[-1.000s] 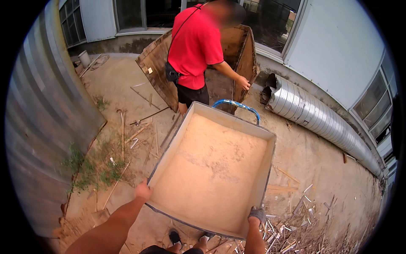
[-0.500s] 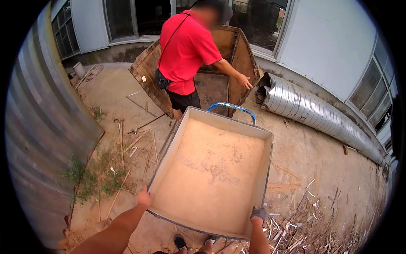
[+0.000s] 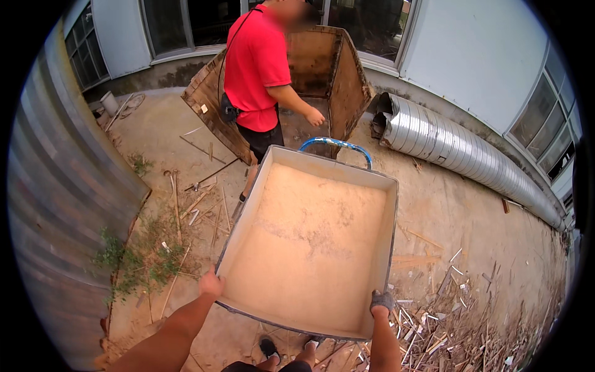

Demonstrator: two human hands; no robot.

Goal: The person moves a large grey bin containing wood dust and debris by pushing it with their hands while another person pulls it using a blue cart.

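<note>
Before me stands a large rectangular bin (image 3: 334,171) with pale walls and a dark rim, its floor covered by a fine light-tan material like sawdust (image 3: 297,248). A blue tubular handle (image 3: 338,142), with worn paint, arches at its far side. My left hand (image 3: 211,285) is closed on the rim near the near left corner, its fingers partly hidden. At the near right corner my right hand (image 3: 382,301), in a grey glove, is closed over the rim. What carries the bin underneath is hidden.
A person in a red shirt (image 3: 257,74) stands beyond the bin's far left corner, before a big open wooden box (image 3: 350,84). A ribbed metal duct (image 3: 458,146) lies along the right wall. Corrugated sheeting (image 3: 68,186) rises at left. Wood scraps (image 3: 434,335) litter the ground.
The person in red has lowered the outstretched arm and turned, stepping slightly left. The bin sits slightly closer to the wooden box. Both my hands keep their hold on its rim.
</note>
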